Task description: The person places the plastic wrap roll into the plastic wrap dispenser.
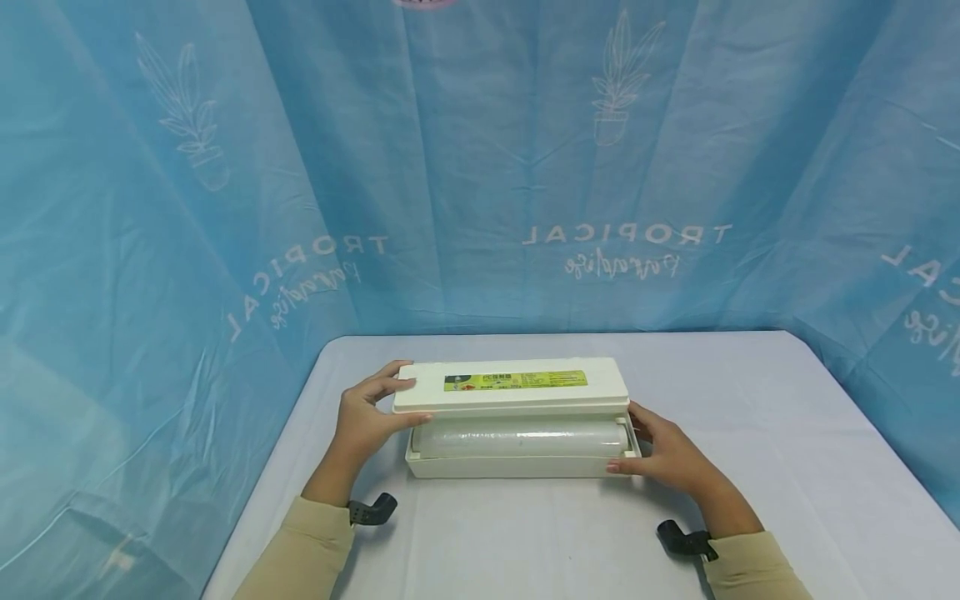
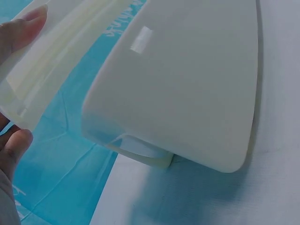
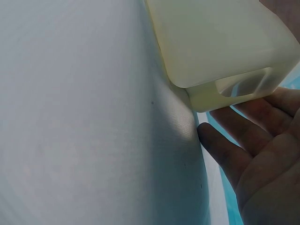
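Note:
A long white cling film dispenser box (image 1: 510,468) sits on the table, with a roll of clear cling film (image 1: 517,437) lying inside it. Its white lid (image 1: 607,387), bearing a green and yellow label (image 1: 515,381), is raised over the back of the box. My left hand (image 1: 363,417) holds the lid's left end between thumb and fingers; the left wrist view shows this lid (image 2: 65,51) apart from the box body (image 2: 178,84). At the right end, my right hand (image 1: 667,450) grips the box, thumb on the front face, with fingers (image 3: 258,117) against the end wall.
A white cloth (image 1: 510,542) covers the table. Blue printed curtains (image 1: 480,167) hang behind it and along both sides. A black strap-mounted camera (image 1: 372,509) sits on the left wrist, another black camera (image 1: 682,540) on the right.

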Motion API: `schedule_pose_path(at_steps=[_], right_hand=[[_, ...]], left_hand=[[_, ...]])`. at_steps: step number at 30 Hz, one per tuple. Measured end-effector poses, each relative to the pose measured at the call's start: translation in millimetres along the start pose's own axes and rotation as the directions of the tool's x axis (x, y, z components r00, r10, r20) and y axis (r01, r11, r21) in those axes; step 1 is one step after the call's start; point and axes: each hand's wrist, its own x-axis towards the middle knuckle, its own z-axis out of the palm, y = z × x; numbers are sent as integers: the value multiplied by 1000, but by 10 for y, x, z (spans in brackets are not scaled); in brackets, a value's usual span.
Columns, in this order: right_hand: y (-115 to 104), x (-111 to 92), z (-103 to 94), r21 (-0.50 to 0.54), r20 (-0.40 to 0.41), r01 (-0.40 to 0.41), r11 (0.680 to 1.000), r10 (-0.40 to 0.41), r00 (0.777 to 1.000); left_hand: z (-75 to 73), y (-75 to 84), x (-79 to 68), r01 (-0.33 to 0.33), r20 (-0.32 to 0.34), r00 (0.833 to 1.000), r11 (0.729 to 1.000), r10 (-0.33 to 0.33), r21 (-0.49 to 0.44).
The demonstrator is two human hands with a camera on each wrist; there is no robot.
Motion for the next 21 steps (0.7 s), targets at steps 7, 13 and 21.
schedule_pose_path(at_steps=[7,13,21], right_hand=[[4,-7,-2,0,-3,18,1000,-18,1000],[23,-8,-7,-2,-1,23,1000,-23,1000],[7,-6,9,-16,-2,-6,1000,6,1000]], left_hand=[[16,10,-38,43,-15,999,999,-43,10],[21,192,-94,68,-21,998,997,-67,27],[6,334,-197,57,-13,998,998,-57,23]])
